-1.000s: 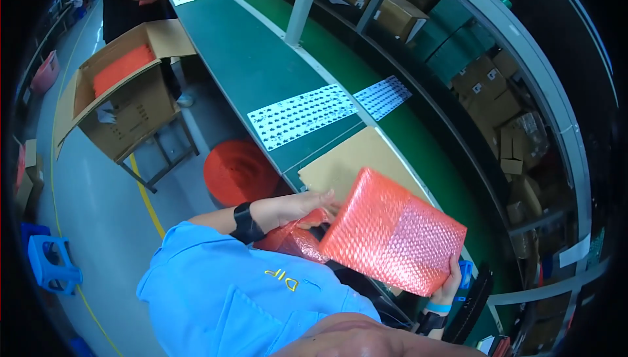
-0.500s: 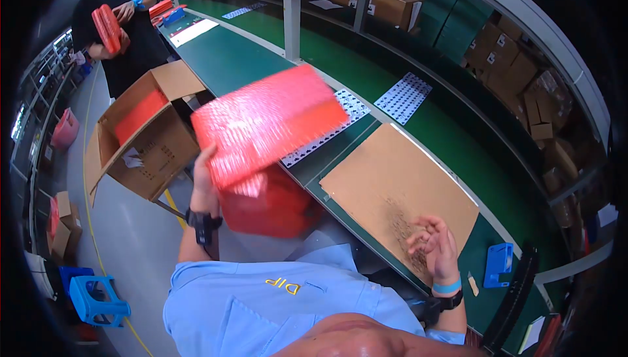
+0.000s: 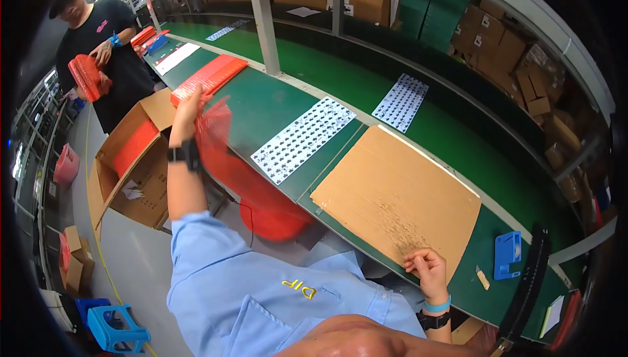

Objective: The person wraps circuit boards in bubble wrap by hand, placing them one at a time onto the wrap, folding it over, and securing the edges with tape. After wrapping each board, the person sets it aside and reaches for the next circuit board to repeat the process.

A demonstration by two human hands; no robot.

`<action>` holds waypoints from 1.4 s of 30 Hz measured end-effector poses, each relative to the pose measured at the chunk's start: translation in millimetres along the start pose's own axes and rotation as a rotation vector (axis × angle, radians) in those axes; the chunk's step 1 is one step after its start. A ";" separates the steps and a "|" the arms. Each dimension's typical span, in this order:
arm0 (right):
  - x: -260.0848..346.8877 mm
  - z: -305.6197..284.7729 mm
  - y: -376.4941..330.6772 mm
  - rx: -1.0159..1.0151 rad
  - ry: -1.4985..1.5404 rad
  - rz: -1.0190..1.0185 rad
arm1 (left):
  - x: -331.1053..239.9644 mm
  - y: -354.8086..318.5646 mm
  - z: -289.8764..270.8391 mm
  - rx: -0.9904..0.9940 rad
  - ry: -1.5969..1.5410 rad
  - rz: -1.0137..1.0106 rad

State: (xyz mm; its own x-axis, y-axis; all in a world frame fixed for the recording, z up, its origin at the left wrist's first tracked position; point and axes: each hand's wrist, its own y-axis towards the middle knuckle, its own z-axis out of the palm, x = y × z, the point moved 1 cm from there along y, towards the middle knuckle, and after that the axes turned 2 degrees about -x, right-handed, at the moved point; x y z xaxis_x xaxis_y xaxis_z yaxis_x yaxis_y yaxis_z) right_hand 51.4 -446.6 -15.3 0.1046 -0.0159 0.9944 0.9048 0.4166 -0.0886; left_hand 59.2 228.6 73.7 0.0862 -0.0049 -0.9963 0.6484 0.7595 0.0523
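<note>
Right hand: (image 3: 428,270) over the near edge of the cardboard sheet, (image 3: 409,190) fingers loosely curled towards the thumb; I can't tell from here whether the tips press together.
Cardboard sheet: flat, brown and matte, its surface scuffed dark and rough by that hand.
Bench tools: right of the sheet, a small tan-handled tool (image 3: 483,278) and a glossy blue tape dispenser. (image 3: 507,255)
White panel: (image 3: 304,140) thin, oblong, patterned with rows of black marks, just left of the sheet.
Red roll: (image 3: 275,221) a fat, rounded mass, below bench level and left of the sheet.
Left hand: (image 3: 188,111) well left of the sheet, fingers at a package's near edge; blur keeps me from telling how firmly they close.
Red package: (image 3: 212,77) flat, padded, dimpled like bubble wrap, on the green bench beyond the sheet's left side.
Red film: (image 3: 216,128) sheer and crinkled, hanging beside the left hand, farther left than the panel.
Open carton: (image 3: 149,193) corrugated, flaps spread, far left of the sheet, with flat red wrapping (image 3: 136,147) inside.
Co-worker: (image 3: 108,23) beyond the carton, far left of the sheet, holding a puffy red bundle. (image 3: 85,77)
</note>
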 end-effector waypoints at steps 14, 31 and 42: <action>112.2 103.2 92.9 0.795 0.124 -0.130 | -86.3 -292.9 218.7 1.163 -0.540 0.305; 214.8 -88.5 64.0 0.552 -0.207 -0.693 | -7.8 -244.6 96.2 0.646 0.465 0.247; 127.6 -141.6 38.4 -0.127 -1.918 -1.114 | 48.4 -249.4 72.2 0.672 0.478 -0.105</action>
State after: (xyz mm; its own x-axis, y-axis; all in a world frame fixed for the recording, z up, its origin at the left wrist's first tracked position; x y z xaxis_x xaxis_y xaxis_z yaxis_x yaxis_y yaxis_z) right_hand 157.9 -561.4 100.0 -0.6543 0.5426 -0.5267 0.3165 0.8291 0.4609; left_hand -43.7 -8.0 17.3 -0.2324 0.3379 -0.9120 0.9619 0.2189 -0.1640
